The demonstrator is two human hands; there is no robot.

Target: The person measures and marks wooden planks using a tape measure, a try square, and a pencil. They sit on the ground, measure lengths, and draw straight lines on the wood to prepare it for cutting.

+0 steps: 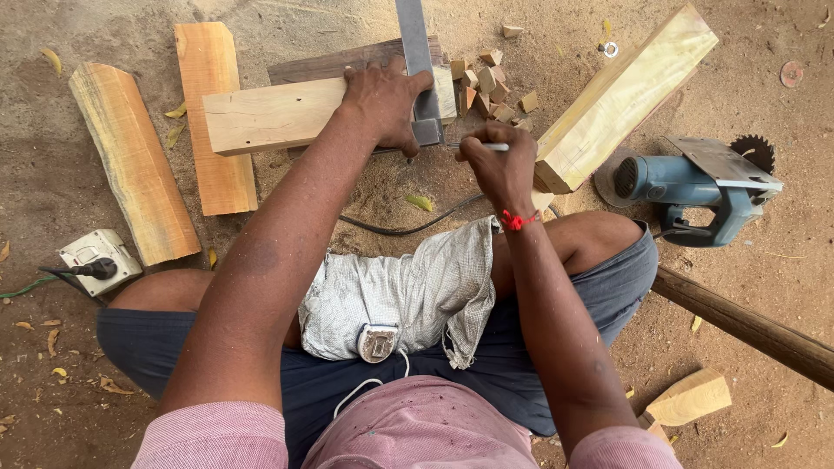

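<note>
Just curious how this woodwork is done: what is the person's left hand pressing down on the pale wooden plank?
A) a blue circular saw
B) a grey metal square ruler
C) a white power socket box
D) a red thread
B: the left hand pins a grey metal square ruler across the pale wooden plank, while the right hand holds a thin white marking stick beside it.

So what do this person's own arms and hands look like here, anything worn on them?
Both arms are bare from the upper arm down, with short pink sleeves of finely striped fabric at the shoulders. The right hand has a red thread band tied round the wrist. The left hand wears nothing: no glove, ring or watch shows on either.
</note>
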